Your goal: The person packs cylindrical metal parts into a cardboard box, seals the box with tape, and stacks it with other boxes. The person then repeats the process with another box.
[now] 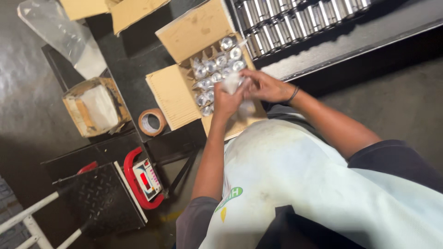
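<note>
Grey concrete floor fills the head view's left side and its right edge at about three o'clock, worn and stained. A dark, low work surface runs from twelve o'clock down toward the middle, and along its far edge, at about one o'clock, a rack of shiny metal cylinders lies in tight rows.

At centre sits an open cardboard box with its flaps spread; card dividers split it into cells, and most cells hold a bagged metal part, silvery tops showing. Over the box's near end, the left hand and the right hand meet on a small clear plastic bag. Both hands have their fingers curled in and pinched on the bag, the left from below, the right from the side; whatever the bag holds is hidden.

At nine o'clock a smaller, battered carton holds pale wrapping. Just beside the big box, a roll of brown tape lies flat. At seven o'clock stands a platform scale with a chequered black plate and a red-framed display. A clear plastic sheet lies at eleven o'clock, beside more cardboard flaps.
</note>
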Tool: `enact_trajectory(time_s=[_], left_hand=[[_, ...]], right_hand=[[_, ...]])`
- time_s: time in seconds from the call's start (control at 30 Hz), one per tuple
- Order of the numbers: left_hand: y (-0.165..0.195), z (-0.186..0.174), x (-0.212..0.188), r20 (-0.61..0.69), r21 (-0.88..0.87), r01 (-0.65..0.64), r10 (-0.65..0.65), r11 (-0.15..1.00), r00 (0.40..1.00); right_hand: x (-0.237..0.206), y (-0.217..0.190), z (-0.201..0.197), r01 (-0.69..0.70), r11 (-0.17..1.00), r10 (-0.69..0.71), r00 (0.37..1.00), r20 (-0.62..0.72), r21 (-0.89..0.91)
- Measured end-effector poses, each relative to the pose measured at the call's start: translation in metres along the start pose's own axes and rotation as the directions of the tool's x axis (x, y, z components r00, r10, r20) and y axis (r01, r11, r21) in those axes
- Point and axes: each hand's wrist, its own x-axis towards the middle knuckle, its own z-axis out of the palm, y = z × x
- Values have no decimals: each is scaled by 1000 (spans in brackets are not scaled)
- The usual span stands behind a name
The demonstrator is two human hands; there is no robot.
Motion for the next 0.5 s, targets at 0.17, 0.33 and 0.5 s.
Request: enact_trajectory(time_s=[0.17, 0.33, 0.5], left_hand=[[47, -26, -6, -113, 526, 23, 43, 850, 993], [64, -51, -12, -211, 367, 41, 40, 929, 977], [64, -38, -17, -196, 274, 42, 14, 961, 980]], right_hand=[[-24, 35, -76, -71, 750, -216, 913, -345, -657], [-57, 98, -236, -749, 367, -174, 528, -832, -552], [-49, 95, -216, -586, 725, 143, 640, -755, -360]])
